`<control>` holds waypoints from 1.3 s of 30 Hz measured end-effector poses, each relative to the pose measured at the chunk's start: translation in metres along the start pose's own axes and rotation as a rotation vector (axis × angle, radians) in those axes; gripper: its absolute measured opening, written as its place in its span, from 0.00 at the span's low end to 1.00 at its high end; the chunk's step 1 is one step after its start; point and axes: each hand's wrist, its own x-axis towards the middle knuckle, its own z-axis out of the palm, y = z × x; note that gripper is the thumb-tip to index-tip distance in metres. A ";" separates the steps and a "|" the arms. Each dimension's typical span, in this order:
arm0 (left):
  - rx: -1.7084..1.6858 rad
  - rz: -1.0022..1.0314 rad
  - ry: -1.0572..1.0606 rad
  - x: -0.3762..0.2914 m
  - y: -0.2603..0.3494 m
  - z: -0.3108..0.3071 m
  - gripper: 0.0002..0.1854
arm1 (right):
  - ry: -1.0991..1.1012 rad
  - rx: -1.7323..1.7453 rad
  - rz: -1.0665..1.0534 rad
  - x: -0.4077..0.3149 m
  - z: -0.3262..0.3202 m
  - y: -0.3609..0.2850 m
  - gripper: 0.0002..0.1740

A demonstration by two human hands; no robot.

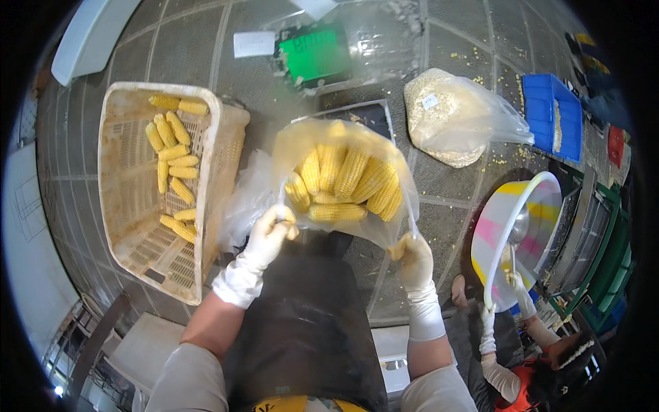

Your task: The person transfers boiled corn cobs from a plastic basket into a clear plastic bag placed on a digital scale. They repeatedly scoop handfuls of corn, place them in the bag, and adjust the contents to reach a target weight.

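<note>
A clear plastic bag full of yellow corn cobs is held in front of me with its mouth towards me. My left hand, in a white glove, grips the bag's rim on the left. On the opposite side my right hand, gloved too, pinches the rim. Behind the bag, part of a dark platform with a pale metal edge shows; the bag hides the remainder. Crumpled clear plastic lies left of the bag, close to my left hand.
Left stands a plastic crate with several cobs. A tied bag of pale kernels and a blue tray are at right. A co-worker holds a colourful basin and a ladle. Green-topped packaging lies ahead.
</note>
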 end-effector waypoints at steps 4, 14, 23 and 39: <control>-0.187 -0.204 0.237 -0.004 0.055 0.029 0.11 | 0.091 -0.401 -0.275 -0.001 0.010 -0.023 0.08; 0.948 0.809 0.413 0.049 0.052 0.118 0.09 | -0.137 -0.680 -0.391 0.034 0.013 -0.044 0.17; 0.871 0.790 -0.163 0.130 0.033 0.105 0.13 | -0.306 -1.070 -0.370 0.049 0.058 0.000 0.20; 0.137 0.391 -0.054 0.144 0.007 0.084 0.22 | -0.017 -0.863 -0.473 0.104 0.076 -0.031 0.32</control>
